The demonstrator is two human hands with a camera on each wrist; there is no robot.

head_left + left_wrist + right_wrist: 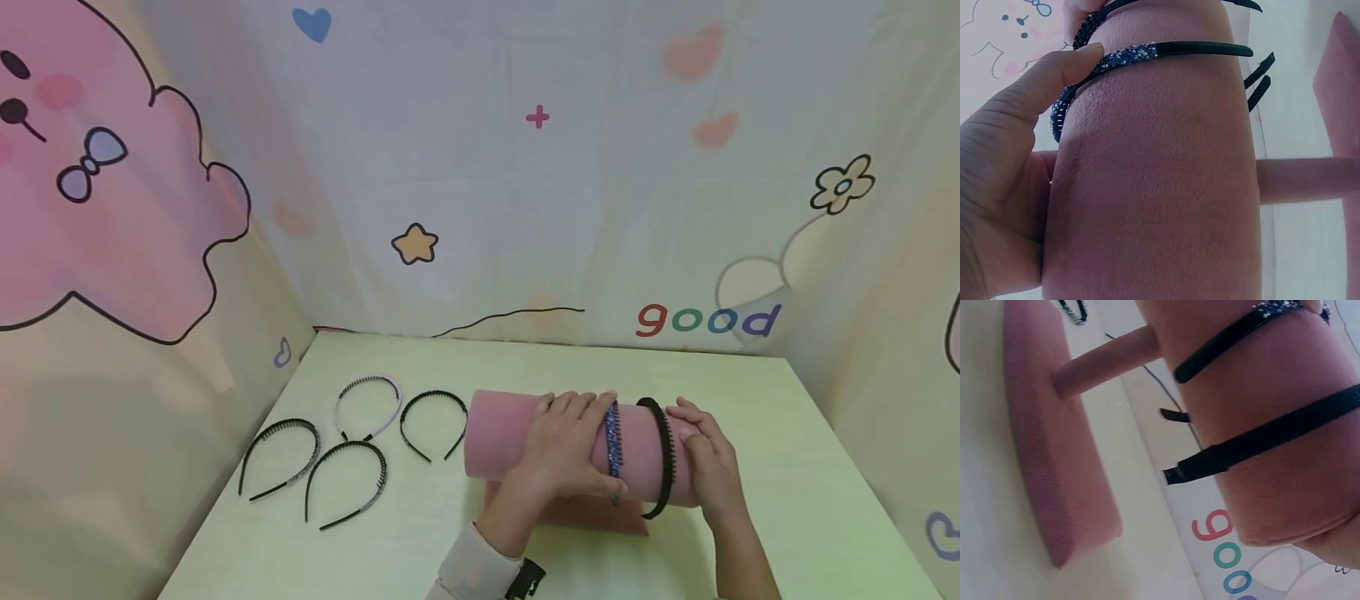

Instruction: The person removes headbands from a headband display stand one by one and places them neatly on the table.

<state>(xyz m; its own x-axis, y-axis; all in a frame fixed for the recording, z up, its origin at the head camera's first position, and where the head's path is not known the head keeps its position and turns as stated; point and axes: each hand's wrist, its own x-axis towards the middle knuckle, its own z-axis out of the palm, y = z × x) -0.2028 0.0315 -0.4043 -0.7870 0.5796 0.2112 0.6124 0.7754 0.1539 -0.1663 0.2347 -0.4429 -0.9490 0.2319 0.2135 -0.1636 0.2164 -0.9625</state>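
A pink padded headband display roll (pixel 498 433) lies crosswise on a post above its pink base (pixel 1066 469). Around it sit a blue glittery headband (pixel 614 446) with black ends and, further right, a black headband (pixel 666 458). My left hand (pixel 558 454) lies over the roll and holds the glittery headband, index finger at its top and thumb (pixel 1079 65) on its lower glittered part. With my right hand (pixel 712 467) I grip the roll's right end, thumb in front; in the right wrist view only part of that hand shows.
Left of the stand, several headbands lie on the pale table (pixel 247 550): a lavender one (pixel 397 408), a black one (pixel 435 393), and two dark toothed ones (pixel 281 422) with glittery sections. Behind stands a printed cloth backdrop (pixel 480 183), and similar cloth encloses both sides.
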